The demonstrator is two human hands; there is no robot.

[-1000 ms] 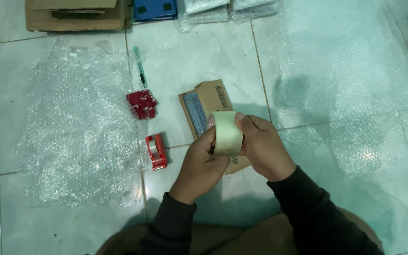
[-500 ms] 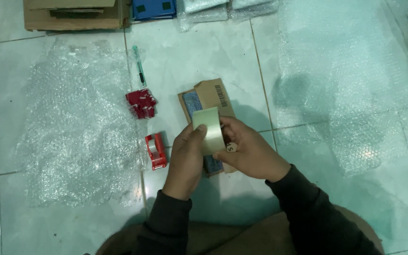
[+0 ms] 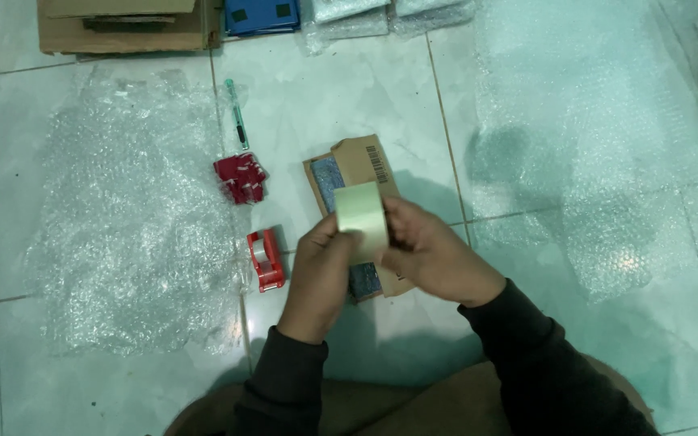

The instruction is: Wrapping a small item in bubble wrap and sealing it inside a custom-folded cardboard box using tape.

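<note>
Both hands hold a wide roll of pale clear packing tape [image 3: 362, 220] over the tiled floor. My left hand [image 3: 322, 270] grips its left side with the thumb on the tape's face. On the right side, my right hand [image 3: 431, 257] has its fingers closed behind the roll. Under the hands lies a flat brown cardboard parcel [image 3: 356, 164] with a blue bubble-wrapped item showing at its edge; the hands hide its lower part.
A small red tape dispenser [image 3: 266, 260] and a red stack of small items [image 3: 241, 178] lie left of the parcel, with a green pen [image 3: 237, 118] above. Bubble wrap sheets [image 3: 127, 214] [image 3: 599, 145] spread left and right. Cardboard boxes [image 3: 123, 24] and a blue box [image 3: 260, 14] line the far edge.
The tape roll has turned in my hands and shifted slightly left. My left thumb now lies on the tape's face.
</note>
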